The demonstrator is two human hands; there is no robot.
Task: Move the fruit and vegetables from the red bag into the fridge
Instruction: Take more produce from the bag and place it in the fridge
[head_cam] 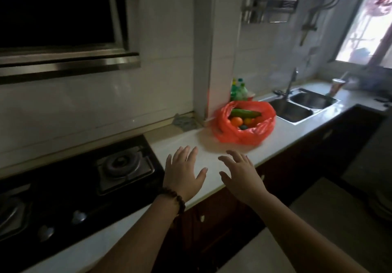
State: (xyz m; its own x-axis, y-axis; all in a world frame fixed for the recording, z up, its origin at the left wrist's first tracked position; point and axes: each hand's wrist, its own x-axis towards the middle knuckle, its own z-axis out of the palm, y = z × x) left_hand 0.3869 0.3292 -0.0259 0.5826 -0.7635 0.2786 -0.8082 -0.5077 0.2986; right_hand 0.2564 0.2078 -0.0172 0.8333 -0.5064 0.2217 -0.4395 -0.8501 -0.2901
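**Head view: bag still full, nothing moved yet**

Progress: judged at the start. The red bag (pixel 244 122) sits on the counter (pixel 282 132), mouth open, at 1 o'clock from the hands. Inside show a cucumber (pixel 246 113), an orange (pixel 236 121) and other small produce, too blurred to name. Fridge not in view. All transfers remain.

Hands: left hand (pixel 183 176) and right hand (pixel 241 175) hover over the counter with fingers spread wide, holding nothing, near the bag but apart from it.

Room: bare counter lies between hands and bag. Stove (pixel 89 179) at 9 o'clock, sink (pixel 297 108) at 2 o'clock just beyond the bag, wall pillar (pixel 214 60) close behind it. Counter front edge runs under the wrists; floor open at 4 o'clock.
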